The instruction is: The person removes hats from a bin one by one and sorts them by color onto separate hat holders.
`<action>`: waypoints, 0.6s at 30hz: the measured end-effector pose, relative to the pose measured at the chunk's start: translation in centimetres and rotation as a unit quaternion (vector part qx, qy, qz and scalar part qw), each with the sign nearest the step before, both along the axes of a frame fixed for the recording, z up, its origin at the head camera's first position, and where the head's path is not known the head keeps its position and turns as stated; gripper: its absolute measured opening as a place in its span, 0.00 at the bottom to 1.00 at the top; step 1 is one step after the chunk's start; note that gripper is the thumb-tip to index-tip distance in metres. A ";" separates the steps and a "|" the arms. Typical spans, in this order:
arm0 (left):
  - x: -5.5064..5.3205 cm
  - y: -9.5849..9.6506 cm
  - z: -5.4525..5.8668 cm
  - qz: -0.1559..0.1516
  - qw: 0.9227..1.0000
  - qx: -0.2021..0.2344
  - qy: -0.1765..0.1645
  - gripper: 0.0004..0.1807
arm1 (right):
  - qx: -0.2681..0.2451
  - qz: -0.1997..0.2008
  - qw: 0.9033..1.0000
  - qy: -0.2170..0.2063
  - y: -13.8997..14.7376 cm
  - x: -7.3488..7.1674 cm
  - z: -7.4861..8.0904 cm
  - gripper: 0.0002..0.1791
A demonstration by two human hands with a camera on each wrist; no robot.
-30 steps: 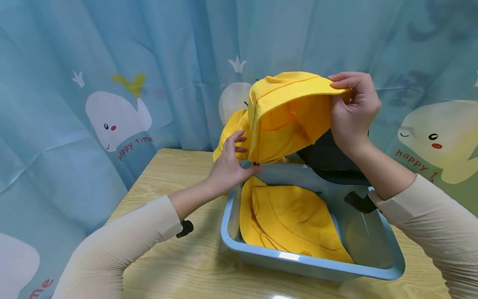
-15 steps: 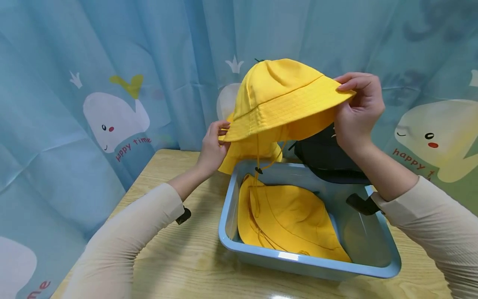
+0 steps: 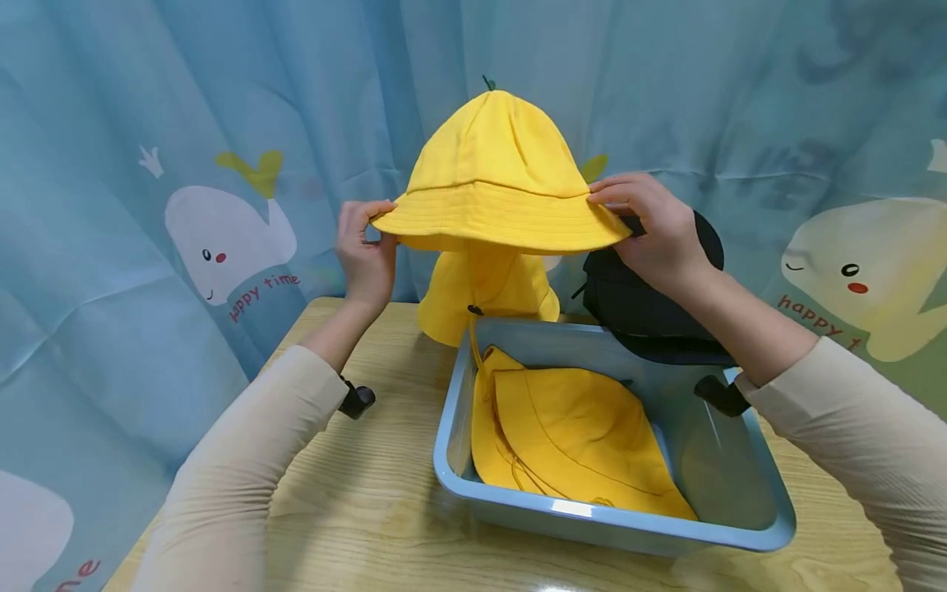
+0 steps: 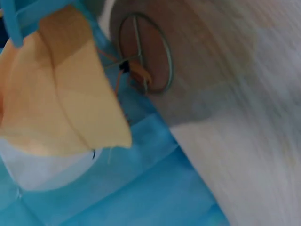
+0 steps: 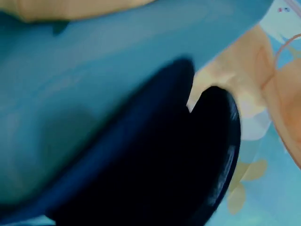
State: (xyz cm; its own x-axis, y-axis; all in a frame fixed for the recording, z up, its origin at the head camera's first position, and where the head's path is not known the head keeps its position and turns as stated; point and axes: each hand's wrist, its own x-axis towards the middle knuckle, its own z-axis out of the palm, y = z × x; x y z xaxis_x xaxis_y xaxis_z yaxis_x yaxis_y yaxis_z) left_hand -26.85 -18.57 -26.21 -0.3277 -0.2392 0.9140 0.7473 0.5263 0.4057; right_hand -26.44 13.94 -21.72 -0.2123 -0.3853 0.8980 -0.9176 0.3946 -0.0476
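A yellow bucket hat (image 3: 496,156) with a small green sprout on its crown is held upright above the bin's back edge. My left hand (image 3: 366,255) pinches the left end of its brim, and my right hand (image 3: 654,234) pinches the right end. A chin cord with a black toggle (image 3: 475,310) hangs below the hat. Behind it, another yellow hat (image 3: 444,304) stands near the back of the table; the left wrist view shows a wire ring base (image 4: 169,61) beneath it. Folded yellow hats (image 3: 584,427) lie in the blue bin (image 3: 614,515).
A black cap (image 3: 644,312) stands behind the bin at the right, its brim overlapping the bin's back rim. The wooden table (image 3: 355,501) extends left of the bin. A blue curtain (image 3: 355,99) with printed whales hangs right behind the table.
The left hand has taken hold of the left brim. The hat has turned from showing its inside to crown up, moved left and been levelled, with the right hand still gripping the brim.
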 end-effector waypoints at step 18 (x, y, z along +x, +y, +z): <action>-0.6 -0.8 2.9 0.103 0.992 -0.027 0.071 0.08 | -0.094 -0.205 0.973 -0.039 -1.1 -0.9 1.4 0.06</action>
